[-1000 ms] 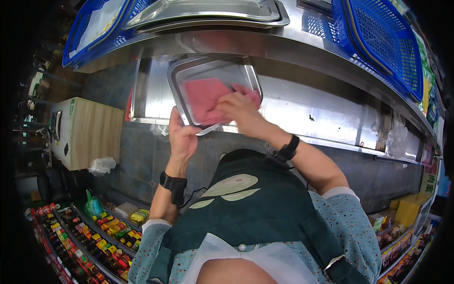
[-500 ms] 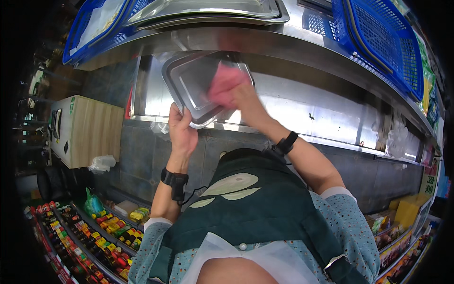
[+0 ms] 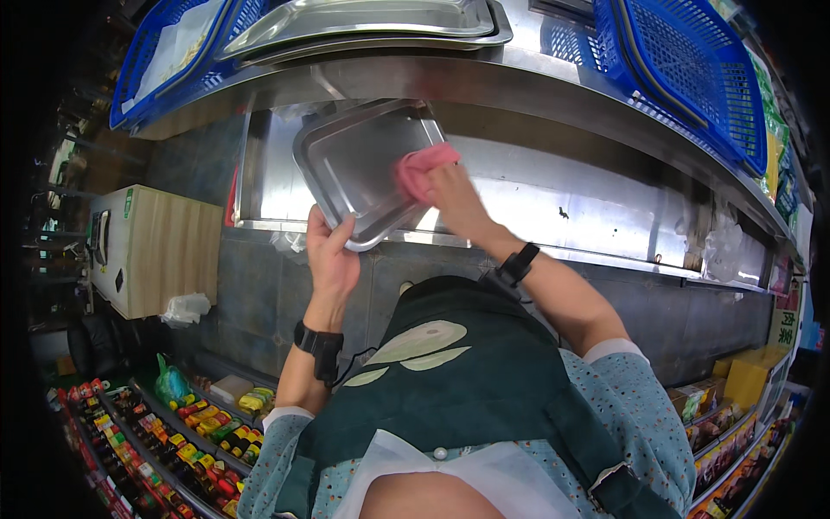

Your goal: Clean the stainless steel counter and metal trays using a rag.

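Note:
My left hand (image 3: 331, 253) grips the lower edge of a shiny rectangular steel tray (image 3: 359, 164), holding it tilted up in front of a steel counter. My right hand (image 3: 450, 192) presses a bunched pink cloth (image 3: 418, 169) against the tray's right side. Both wrists carry black bands. My green apron and dotted blue sleeves fill the lower middle of the view.
Above, a steel shelf (image 3: 553, 95) carries stacked steel trays (image 3: 363, 22) and blue plastic baskets (image 3: 683, 65). A wood-fronted appliance (image 3: 143, 246) stands at the left. Racks of bottles and jars (image 3: 164, 432) run along the lower left, packaged goods (image 3: 735, 415) at the lower right.
My right hand has wiped the pink cloth from the tray's middle over to its right edge. The tray has tipped slightly in my left hand.

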Motion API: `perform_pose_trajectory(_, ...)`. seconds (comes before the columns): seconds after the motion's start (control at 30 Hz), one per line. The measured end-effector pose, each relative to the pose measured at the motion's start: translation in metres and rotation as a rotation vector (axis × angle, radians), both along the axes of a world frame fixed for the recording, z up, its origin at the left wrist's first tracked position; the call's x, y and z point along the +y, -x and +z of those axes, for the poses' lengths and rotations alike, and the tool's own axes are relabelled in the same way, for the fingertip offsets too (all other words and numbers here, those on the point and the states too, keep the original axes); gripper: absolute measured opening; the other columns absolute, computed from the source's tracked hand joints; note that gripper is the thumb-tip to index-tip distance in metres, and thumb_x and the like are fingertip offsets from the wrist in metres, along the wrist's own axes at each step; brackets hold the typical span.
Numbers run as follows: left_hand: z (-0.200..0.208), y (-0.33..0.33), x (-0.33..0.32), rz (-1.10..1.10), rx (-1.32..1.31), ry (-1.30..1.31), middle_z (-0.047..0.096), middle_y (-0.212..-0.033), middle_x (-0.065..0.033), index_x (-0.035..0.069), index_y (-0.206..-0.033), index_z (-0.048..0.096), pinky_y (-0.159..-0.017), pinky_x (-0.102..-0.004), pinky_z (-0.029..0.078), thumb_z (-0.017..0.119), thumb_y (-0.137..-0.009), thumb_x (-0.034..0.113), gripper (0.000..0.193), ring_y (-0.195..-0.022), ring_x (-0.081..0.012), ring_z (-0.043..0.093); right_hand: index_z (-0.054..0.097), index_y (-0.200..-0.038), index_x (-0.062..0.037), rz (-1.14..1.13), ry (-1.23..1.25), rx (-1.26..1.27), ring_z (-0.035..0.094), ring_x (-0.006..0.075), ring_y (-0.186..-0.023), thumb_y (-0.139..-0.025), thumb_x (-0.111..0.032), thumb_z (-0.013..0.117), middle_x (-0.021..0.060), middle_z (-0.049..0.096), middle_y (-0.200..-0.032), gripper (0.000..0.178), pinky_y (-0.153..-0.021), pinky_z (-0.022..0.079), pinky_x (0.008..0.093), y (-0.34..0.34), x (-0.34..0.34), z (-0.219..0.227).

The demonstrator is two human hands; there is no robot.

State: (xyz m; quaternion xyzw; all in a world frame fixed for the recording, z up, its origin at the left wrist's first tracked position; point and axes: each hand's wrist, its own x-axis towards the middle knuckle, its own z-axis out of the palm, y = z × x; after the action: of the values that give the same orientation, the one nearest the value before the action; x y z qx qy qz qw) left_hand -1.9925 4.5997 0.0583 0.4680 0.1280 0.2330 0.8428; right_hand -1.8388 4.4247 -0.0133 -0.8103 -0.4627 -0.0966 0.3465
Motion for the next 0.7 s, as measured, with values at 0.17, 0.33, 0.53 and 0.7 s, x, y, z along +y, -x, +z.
perform_pose_trajectory(0.17, 0.019, -0.001, -0.004, -0.047, 0.099, 0.067, 0.056, -0.117, -0.0113, 0.0, -0.129, 0.043, -0.091, -0.0345, 0.048, 0.06, -0.072, -0.011, 0.06, -0.104, -0.0238, 0.058, 0.06, -0.085, -0.006, -0.06, 0.44, 0.008, 0.052, 0.0312, -0.088, -0.074, -0.014, 0.056, 0.0121, 0.054, -0.091, 0.014, -0.076, 0.043, 0.0437, -0.043, -0.013, 0.013)
perform_pose_trajectory(0.33, 0.013, 0.013, 0.005, -0.026, 0.186, -0.009, 0.049, -0.124, -0.0119, 0.002, -0.137, 0.035, -0.096, -0.0378, 0.044, 0.054, -0.072, -0.008, 0.068, -0.112, -0.0249, 0.051, 0.06, -0.088, -0.0055, -0.298, 0.054, -0.271, 0.052, 0.0315, -0.094, -0.073, -0.013, 0.056, 0.0145, 0.055, -0.096, 0.017, -0.081, 0.044, 0.0408, -0.032, 0.011, 0.036)
perform_pose_trajectory(0.53, -0.004, -0.008, -0.013, -0.188, 0.145, 0.045, 0.05, -0.124, -0.011, 0.002, -0.136, 0.037, -0.099, -0.0375, 0.041, 0.053, -0.067, -0.006, 0.071, -0.113, -0.0237, 0.051, 0.054, -0.102, 0.0014, -0.252, -0.109, -0.005, 0.041, 0.0358, -0.106, -0.071, -0.012, 0.059, 0.0187, 0.044, -0.113, 0.034, -0.093, 0.035, 0.0458, -0.021, 0.03, 0.022)
perform_pose_trajectory(0.7, -0.019, -0.013, -0.02, -0.244, 0.156, 0.159, 0.053, -0.12, -0.0096, 0.003, -0.134, 0.04, -0.097, -0.0346, 0.044, 0.05, -0.059, -0.007, 0.076, -0.11, -0.0231, 0.054, 0.051, -0.109, -0.0033, 0.135, -0.163, 0.103, 0.037, 0.0344, -0.117, -0.078, -0.019, 0.061, 0.0144, 0.041, -0.119, 0.036, -0.091, 0.035, 0.0479, 0.047, 0.041, 0.057)
